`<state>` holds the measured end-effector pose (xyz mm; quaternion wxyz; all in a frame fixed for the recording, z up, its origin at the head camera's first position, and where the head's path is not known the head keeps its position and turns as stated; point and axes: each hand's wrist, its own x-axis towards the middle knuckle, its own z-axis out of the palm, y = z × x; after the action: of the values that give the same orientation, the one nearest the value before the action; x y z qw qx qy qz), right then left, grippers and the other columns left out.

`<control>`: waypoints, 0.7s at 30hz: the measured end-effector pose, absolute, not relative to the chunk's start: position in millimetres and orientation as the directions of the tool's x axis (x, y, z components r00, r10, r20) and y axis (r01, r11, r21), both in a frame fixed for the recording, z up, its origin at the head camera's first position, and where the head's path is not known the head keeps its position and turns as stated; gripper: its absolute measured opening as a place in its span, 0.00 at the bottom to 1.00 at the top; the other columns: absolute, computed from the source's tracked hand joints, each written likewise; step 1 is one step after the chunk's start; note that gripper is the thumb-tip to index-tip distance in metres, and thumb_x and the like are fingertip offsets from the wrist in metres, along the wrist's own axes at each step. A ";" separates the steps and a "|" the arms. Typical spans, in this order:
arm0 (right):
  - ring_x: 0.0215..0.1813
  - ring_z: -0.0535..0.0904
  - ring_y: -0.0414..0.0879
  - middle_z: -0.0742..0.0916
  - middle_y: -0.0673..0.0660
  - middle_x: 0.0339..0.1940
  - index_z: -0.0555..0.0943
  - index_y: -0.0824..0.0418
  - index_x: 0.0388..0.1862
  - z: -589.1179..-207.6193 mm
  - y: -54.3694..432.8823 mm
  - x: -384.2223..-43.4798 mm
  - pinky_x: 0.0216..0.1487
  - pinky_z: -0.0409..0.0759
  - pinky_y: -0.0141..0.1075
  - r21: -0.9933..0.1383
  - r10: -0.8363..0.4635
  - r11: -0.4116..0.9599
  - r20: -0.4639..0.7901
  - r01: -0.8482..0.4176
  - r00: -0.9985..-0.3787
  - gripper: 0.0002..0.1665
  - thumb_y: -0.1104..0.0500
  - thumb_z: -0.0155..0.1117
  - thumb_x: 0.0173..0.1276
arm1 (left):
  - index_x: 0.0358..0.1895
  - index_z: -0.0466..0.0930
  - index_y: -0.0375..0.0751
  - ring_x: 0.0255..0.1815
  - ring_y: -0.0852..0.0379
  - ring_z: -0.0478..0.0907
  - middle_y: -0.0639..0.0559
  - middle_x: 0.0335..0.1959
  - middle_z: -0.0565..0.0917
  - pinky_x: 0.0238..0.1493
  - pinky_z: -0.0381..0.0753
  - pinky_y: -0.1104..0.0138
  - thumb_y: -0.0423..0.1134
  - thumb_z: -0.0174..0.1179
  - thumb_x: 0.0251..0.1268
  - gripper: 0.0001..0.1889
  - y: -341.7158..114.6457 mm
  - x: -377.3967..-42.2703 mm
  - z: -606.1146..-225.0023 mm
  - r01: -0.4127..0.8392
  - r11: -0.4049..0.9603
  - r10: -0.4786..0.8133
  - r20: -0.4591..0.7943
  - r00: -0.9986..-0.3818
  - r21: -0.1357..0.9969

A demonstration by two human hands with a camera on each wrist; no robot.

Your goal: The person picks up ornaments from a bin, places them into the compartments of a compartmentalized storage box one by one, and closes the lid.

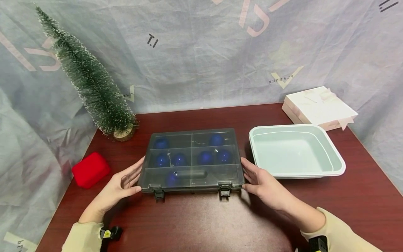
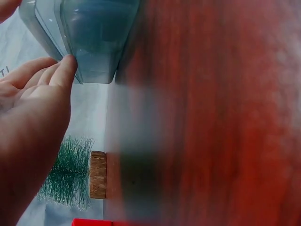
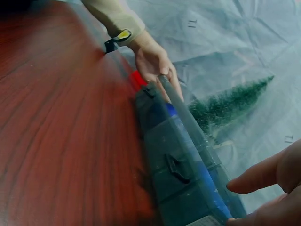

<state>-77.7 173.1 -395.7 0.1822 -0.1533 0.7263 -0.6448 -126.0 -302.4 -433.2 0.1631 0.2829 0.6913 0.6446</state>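
Note:
A flat storage case with a smoky see-through lid lies between my hands on the table. Several shiny blue baubles show through the lid, spread over its compartments. My left hand rests against the case's left side, fingers extended along it and thumb at the front corner. In the left wrist view, straight fingertips touch the case's side. At the right side, my right hand touches the edge with fingers and thumb. Two latches stick out from the front edge.
A pale green tray stands right of the case, with a white gift box behind it. A small frosted tree stands at the back left, and a red box sits left of my left hand. A fabric backdrop hangs behind the table.

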 end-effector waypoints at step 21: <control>0.76 0.58 0.65 0.53 0.75 0.80 0.52 0.81 0.77 -412.1 168.7 -68.6 0.67 0.66 0.46 -0.938 -0.369 0.305 0.043 -0.164 -0.929 0.43 0.80 0.59 0.66 | 0.79 0.51 0.25 0.72 0.70 0.64 0.26 0.78 0.53 0.63 0.68 0.73 0.20 0.68 0.59 0.46 -295.1 -122.1 -419.6 0.209 0.237 0.569 0.039 -0.821 0.949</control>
<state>-68.6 168.7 -412.1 0.0903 -0.1660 0.8028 -0.5655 -122.1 -295.1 -419.6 0.1599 0.2527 0.7700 0.5637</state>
